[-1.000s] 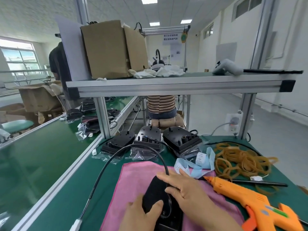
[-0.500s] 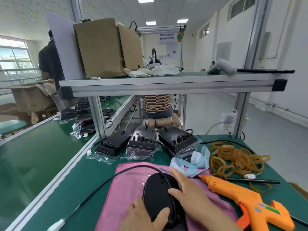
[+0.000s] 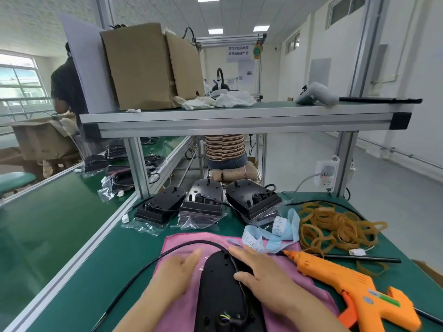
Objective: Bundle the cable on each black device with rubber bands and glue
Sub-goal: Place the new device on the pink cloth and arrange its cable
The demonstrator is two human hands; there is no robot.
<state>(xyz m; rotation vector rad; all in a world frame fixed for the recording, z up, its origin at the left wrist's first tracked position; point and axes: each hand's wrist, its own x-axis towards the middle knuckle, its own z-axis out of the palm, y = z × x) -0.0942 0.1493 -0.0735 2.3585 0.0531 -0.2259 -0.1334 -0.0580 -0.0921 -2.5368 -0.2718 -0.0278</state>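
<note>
A black oval device (image 3: 219, 281) lies underside up on a pink cloth (image 3: 182, 240) at the near edge of the bench. Its black cable (image 3: 167, 251) leaves the far end, arcs left over the cloth and runs off toward the lower left. My right hand (image 3: 261, 276) grips the device's right edge, thumb on top beside the cable. My left hand (image 3: 175, 271), blurred, lies flat on the cloth just left of the device with fingers apart. An orange glue gun (image 3: 347, 281) lies to the right, and a heap of rubber bands (image 3: 335, 226) sits behind it.
Three more black devices (image 3: 203, 200) in clear bags stand behind the cloth, beside a blue label strip (image 3: 271, 231). An aluminium shelf (image 3: 239, 118) with cardboard boxes spans overhead. A green conveyor (image 3: 48, 212) runs along the left. A power socket (image 3: 326, 173) hangs on the right post.
My left hand has come off the device's near end and moved out to its left. The cable loop has dropped lower and flatter onto the cloth. My right hand stays on the device.
</note>
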